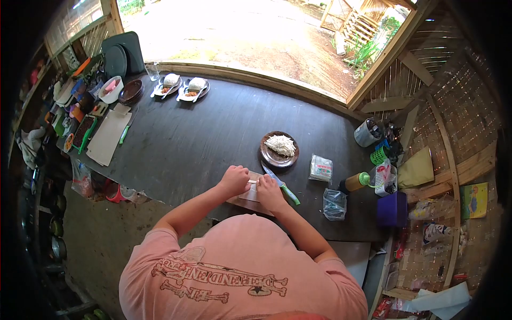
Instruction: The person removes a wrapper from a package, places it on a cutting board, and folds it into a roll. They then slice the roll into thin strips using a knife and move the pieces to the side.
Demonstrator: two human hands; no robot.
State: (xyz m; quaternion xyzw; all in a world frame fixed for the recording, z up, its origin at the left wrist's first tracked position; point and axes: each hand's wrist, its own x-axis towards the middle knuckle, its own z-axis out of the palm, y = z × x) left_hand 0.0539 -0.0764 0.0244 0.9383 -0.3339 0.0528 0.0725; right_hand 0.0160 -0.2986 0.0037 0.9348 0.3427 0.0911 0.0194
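My left hand [234, 181] and my right hand [270, 192] meet at the table's near edge, fingers pinched on a small pale roll [253, 182], whose exact kind is too small to make out. Under them lies a flat board [249, 194], partly hidden by my hands. Beside my right hand rests a knife [288, 193] with a green handle, its blade pointing away from me. Just beyond, a brown plate [274, 160] bears a heap of white shredded food [280, 144].
To the right are a plastic-wrapped packet [320, 168], a clear plastic bag [334, 205], a green-capped bottle [356, 182] and a purple container [392, 209]. Two plates of food [193, 90] stand far left, near brown cardboard [108, 136] and another green-handled knife [124, 134].
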